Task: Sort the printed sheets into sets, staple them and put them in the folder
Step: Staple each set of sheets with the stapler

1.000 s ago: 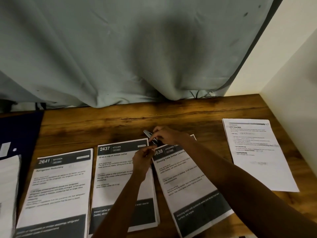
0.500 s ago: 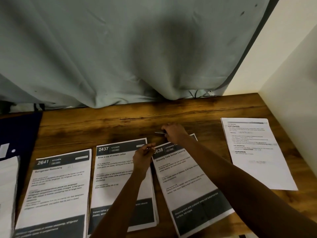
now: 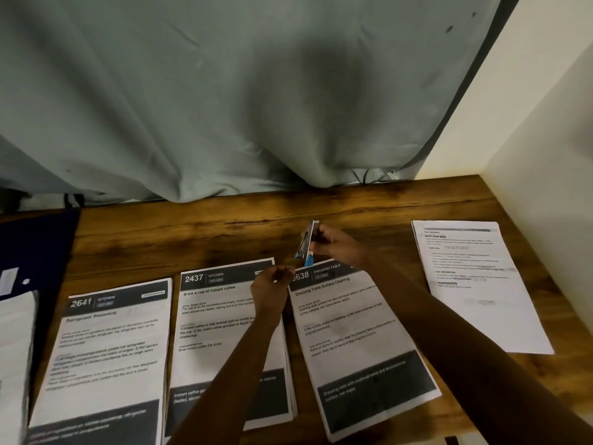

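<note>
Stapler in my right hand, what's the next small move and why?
Probably lower the stapler onto the top-left corner of the 3638 set: the right hand holds it lifted just above, and the left hand pinches at that corner.

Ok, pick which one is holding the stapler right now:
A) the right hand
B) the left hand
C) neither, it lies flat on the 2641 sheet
A: the right hand has its fingers curled round the stapler, just beyond the top edge of the Dressing Table set. The left hand is lower, at the 2437 set.
</note>
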